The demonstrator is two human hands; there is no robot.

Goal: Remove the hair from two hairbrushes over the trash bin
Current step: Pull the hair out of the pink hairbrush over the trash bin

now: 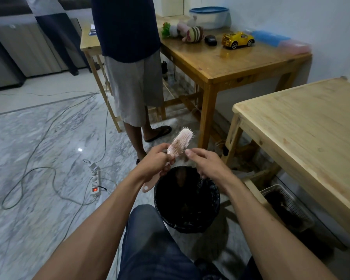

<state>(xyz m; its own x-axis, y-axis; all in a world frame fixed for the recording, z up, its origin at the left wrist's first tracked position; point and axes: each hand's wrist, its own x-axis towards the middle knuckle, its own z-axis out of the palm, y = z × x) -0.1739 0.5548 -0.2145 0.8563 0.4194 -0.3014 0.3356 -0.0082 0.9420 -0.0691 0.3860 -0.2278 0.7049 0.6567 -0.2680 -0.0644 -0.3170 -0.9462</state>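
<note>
A pink hairbrush [180, 141] with pale bristles is held over the far rim of a black trash bin [187, 200] lined with a dark bag. A small tuft of brown hair sits in its bristles near the handle end. My left hand [157, 161] grips the brush by its handle, whose pink end sticks out below the hand. My right hand [203, 160] hovers just right of the brush head, thumb and fingers slightly apart, holding nothing that I can see. Only one hairbrush is in view.
A person in grey shorts [133, 87] stands just beyond the bin. A pale wooden table [303, 134] is at my right, with a white basket [287, 205] under it. A power strip [95, 178] and cables lie on the marble floor at left. Toys sit on the far table [226, 59].
</note>
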